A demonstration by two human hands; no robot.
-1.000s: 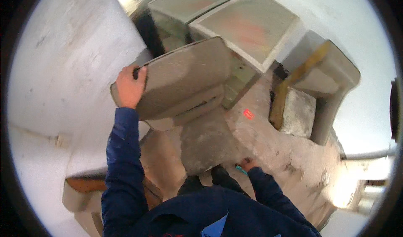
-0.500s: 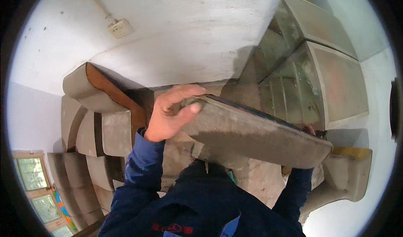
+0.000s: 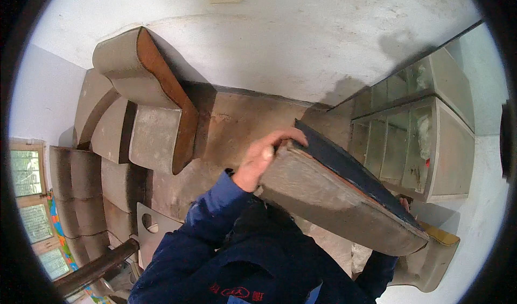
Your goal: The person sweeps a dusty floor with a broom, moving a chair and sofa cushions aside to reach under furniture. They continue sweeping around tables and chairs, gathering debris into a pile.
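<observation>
In front of my body I hold up a long grey-brown upholstered sofa seat cushion [image 3: 334, 201], tilted down to the right. A dark flat side of it faces away from me. My left hand [image 3: 264, 156] grips its upper left end, the thumb over the grey face and the fingers over the top edge. At the right end only the fingertips of my right hand [image 3: 405, 204] show over the dark side; the cushion hides the rest of that hand.
To the left stands a curved sofa section [image 3: 153, 134] against the wall, with a brown sofa [image 3: 78, 191] nearer the window. A glass-fronted cabinet [image 3: 452, 158] is on the right. Below it a sofa piece [image 3: 436, 261] stands by the wall. A dark wooden bar [image 3: 99, 266] is at lower left.
The view has turned, so the sofa section and cabinet sit differently in it. The cushion has tilted, showing more of its dark side. Both hands keep their hold on it.
</observation>
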